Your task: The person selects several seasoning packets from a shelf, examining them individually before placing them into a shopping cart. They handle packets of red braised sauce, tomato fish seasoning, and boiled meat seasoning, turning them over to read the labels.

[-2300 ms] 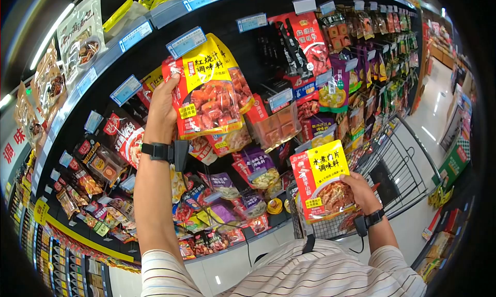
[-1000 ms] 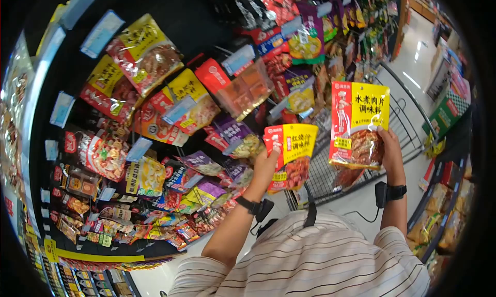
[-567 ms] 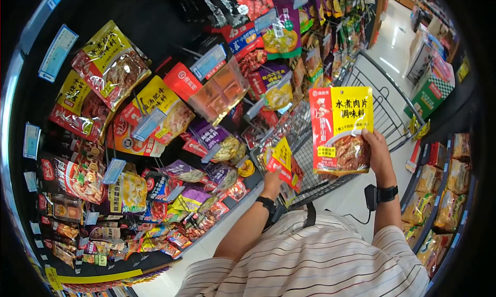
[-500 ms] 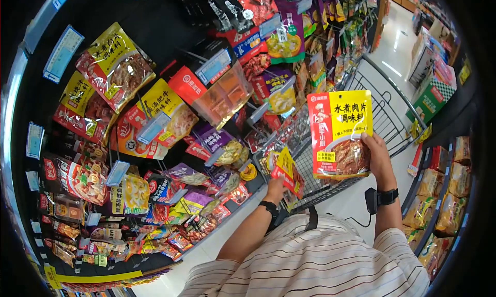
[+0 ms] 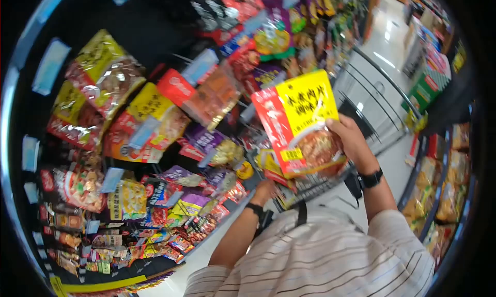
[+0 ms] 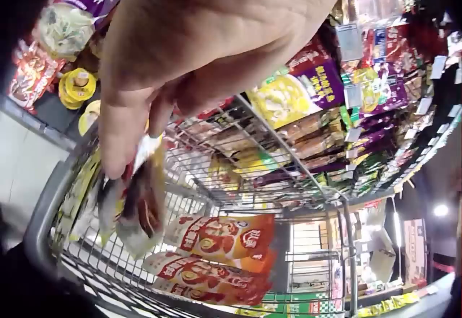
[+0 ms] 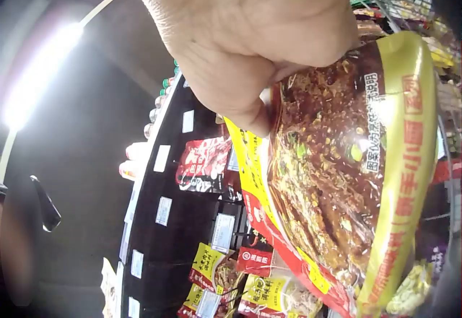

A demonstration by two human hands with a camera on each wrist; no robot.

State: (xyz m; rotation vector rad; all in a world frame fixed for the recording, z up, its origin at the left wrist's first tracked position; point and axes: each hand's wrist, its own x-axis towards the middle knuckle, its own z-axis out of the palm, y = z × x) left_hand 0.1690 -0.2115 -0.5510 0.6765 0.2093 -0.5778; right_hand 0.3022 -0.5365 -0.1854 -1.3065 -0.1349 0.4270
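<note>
My right hand (image 5: 351,139) pinches the right edge of a red and yellow seasoning packet (image 5: 305,118), its front turned up to the head camera and tilted over the cart. In the right wrist view the thumb presses on that packet's picture of meat in sauce. Lower down, my left hand (image 5: 264,191) is at the near side of the shopping cart (image 6: 43,217). In the left wrist view its fingers point down into the cart and pinch the top of another seasoning packet (image 6: 141,206), mostly seen edge-on. The right hand's packet partly covers this one in the head view.
Orange and white packets (image 6: 224,238) lie in the cart. A dark shelf wall hung with pouches (image 5: 106,74) and price tags (image 5: 51,67) stands at the left. More bagged goods (image 5: 423,178) line a shelf at the right, and a green box (image 5: 431,85) stands up the aisle.
My left hand took a red and yellow packet from the shelf side down to the cart. The right hand's packet has swung left and tilted, over the cart's near end.
</note>
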